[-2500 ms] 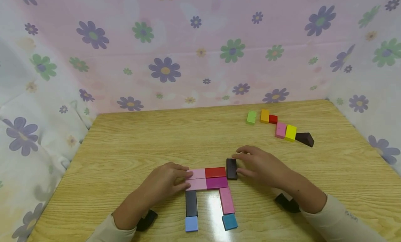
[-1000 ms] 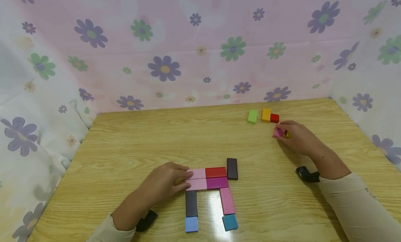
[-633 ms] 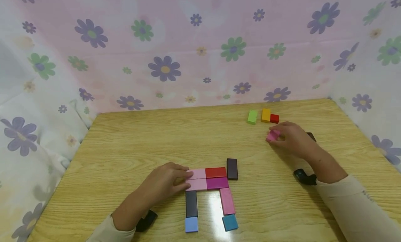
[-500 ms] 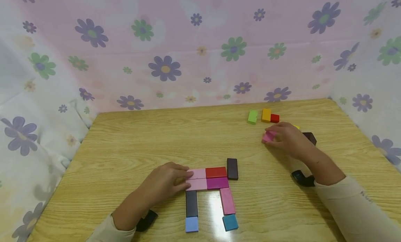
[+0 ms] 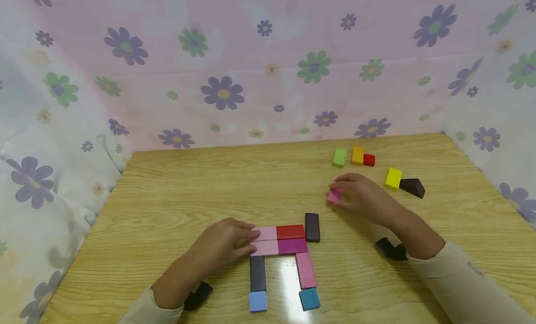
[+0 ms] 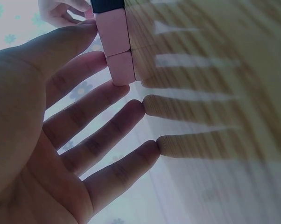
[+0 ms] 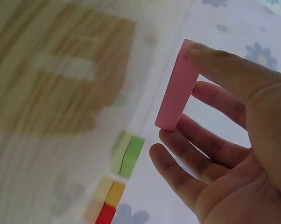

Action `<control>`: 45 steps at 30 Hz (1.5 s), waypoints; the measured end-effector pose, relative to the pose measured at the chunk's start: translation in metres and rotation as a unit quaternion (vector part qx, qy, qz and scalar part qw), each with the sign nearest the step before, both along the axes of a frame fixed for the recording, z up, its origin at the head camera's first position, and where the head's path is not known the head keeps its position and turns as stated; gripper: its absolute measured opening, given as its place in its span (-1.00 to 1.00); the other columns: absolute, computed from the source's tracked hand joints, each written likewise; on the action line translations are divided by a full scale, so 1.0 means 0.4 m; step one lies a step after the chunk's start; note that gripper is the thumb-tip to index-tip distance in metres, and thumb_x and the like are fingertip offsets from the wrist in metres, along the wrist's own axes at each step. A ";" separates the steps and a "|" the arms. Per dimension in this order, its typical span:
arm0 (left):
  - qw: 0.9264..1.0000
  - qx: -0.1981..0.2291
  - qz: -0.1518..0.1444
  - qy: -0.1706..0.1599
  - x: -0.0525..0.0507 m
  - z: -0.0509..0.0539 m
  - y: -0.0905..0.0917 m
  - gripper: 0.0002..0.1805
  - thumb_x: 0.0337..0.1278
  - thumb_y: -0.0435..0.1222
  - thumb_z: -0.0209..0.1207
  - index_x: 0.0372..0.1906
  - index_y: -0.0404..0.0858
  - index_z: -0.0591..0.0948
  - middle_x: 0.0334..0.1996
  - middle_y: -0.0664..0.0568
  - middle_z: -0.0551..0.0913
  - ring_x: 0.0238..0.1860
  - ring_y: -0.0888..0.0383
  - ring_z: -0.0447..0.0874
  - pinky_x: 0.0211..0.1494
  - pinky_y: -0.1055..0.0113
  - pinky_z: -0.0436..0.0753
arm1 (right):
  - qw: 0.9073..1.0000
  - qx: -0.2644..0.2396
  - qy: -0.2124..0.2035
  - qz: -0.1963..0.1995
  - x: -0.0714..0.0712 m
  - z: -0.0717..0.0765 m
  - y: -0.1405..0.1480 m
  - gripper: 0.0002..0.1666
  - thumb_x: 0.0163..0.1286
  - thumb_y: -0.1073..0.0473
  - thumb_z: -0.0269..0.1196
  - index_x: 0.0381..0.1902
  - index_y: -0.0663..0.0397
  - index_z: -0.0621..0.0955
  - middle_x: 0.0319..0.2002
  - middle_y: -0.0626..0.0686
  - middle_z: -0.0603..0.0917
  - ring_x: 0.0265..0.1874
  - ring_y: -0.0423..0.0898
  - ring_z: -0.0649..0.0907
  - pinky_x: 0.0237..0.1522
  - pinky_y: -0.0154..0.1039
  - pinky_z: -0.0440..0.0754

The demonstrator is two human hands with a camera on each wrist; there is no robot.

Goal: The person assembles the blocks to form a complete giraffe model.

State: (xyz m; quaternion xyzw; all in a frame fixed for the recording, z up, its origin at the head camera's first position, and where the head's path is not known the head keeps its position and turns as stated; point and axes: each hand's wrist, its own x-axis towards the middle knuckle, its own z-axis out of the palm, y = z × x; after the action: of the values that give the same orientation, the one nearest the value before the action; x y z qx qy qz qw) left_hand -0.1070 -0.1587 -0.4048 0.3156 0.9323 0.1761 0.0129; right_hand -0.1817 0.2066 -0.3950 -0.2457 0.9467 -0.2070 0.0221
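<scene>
In the head view my right hand [image 5: 368, 200] pinches a pink block [image 5: 334, 194] between thumb and fingers. The right wrist view has that pink block [image 7: 178, 88] held on end, clear of the table. My left hand [image 5: 219, 245] touches the left ends of two pale pink blocks [image 5: 264, 247] with thumb and fingertips, its fingers fairly straight and spread. Beside the pale pink pair lie a red block [image 5: 290, 231] and a magenta block [image 5: 292, 246]. Below stand two columns: a black block [image 5: 257, 273] over a light blue block [image 5: 257, 301], and a pink block [image 5: 306, 270] over a teal block [image 5: 309, 299].
A dark brown block [image 5: 312, 227] stands by the red one's right end. Farther back lie a green block [image 5: 339, 157], an orange block [image 5: 358, 155], a small red block [image 5: 369, 160], a yellow block [image 5: 393, 178] and a dark angled block [image 5: 412, 187].
My right hand left the dark brown block, took the pink block from beside the yellow one, and has carried it left and toward me. My left hand has stayed in place.
</scene>
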 end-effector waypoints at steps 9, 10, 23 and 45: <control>1.000 -0.002 0.000 -0.007 -0.001 -0.001 -0.001 -0.65 0.19 -0.08 0.36 0.05 -0.08 0.76 0.05 0.04 0.76 0.09 0.05 0.71 0.14 0.11 0.70 | 0.999 0.004 -0.018 0.031 0.002 -0.001 -0.056 -0.51 0.25 0.15 0.45 0.13 0.13 0.68 0.17 0.20 0.62 0.21 0.20 0.55 0.20 0.14 0.61; 1.000 -0.003 0.001 -0.008 -0.001 -0.001 -0.001 -0.65 0.19 -0.07 0.35 0.05 -0.08 0.76 0.05 0.04 0.75 0.09 0.05 0.71 0.14 0.11 0.70 | 0.999 0.004 -0.016 0.035 0.000 -0.002 -0.059 -0.52 0.25 0.15 0.45 0.13 0.13 0.68 0.16 0.19 0.63 0.21 0.19 0.55 0.20 0.13 0.62; 1.000 0.005 -0.010 -0.009 -0.002 0.004 0.001 -0.68 0.19 -0.14 0.36 0.03 -0.12 0.76 0.03 -0.01 0.77 0.06 0.04 0.73 0.12 0.10 0.71 | 0.994 0.023 0.014 0.110 -0.028 -0.016 -0.094 -0.64 0.27 0.16 0.42 0.02 0.13 0.73 0.08 0.19 0.68 0.12 0.16 0.62 0.16 0.08 0.64; 1.000 -0.001 -0.009 -0.003 -0.002 0.005 0.001 -0.67 0.18 -0.14 0.37 0.03 -0.13 0.76 0.03 -0.01 0.77 0.06 0.04 0.73 0.12 0.10 0.71 | 0.988 0.039 -0.025 0.148 -0.046 -0.004 -0.078 -0.60 0.34 0.21 0.36 0.14 0.12 0.69 0.18 0.21 0.66 0.16 0.15 0.66 0.11 -0.03 0.69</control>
State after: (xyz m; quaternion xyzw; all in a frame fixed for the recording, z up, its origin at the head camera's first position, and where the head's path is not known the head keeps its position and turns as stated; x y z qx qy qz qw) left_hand -0.1078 -0.1584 -0.4029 0.3229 0.9297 0.1763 0.0180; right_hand -0.1999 0.1754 -0.3965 -0.3769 0.9063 -0.1707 0.0859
